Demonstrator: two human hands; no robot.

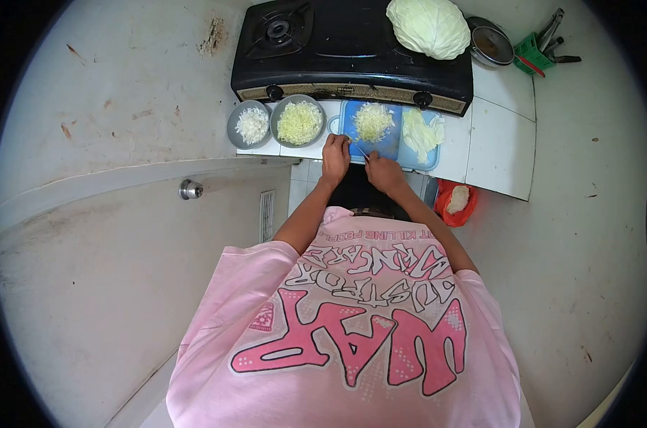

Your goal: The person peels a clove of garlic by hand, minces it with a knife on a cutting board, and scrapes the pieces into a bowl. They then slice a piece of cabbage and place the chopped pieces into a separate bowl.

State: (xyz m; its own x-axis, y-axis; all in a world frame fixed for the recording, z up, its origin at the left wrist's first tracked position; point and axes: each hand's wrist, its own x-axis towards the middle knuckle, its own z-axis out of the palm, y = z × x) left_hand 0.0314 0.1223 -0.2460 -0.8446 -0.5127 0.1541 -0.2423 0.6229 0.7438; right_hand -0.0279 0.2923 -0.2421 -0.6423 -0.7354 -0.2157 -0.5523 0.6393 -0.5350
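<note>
My right hand point(384, 173) is closed around a knife point(363, 153), its blade pointing left and away over the near edge of the blue cutting board point(388, 148). To the left of the blade, my left hand point(335, 158) has its fingers pinched at the board's corner; a small brownish thing shows at the fingertips, too small to name. A heap of finely chopped pale cabbage point(374, 122) lies on the board beyond my hands. Loose cabbage leaves point(422, 134) rest on the board's right side.
Two grey bowls stand left: one with chopped white pieces point(252, 125), one with pale green shreds point(300, 123). Behind is a black gas stove point(348, 64) bearing a whole cabbage point(429, 27). A strainer point(492, 46), green utensil basket point(533, 54) and red bag point(456, 203) are right.
</note>
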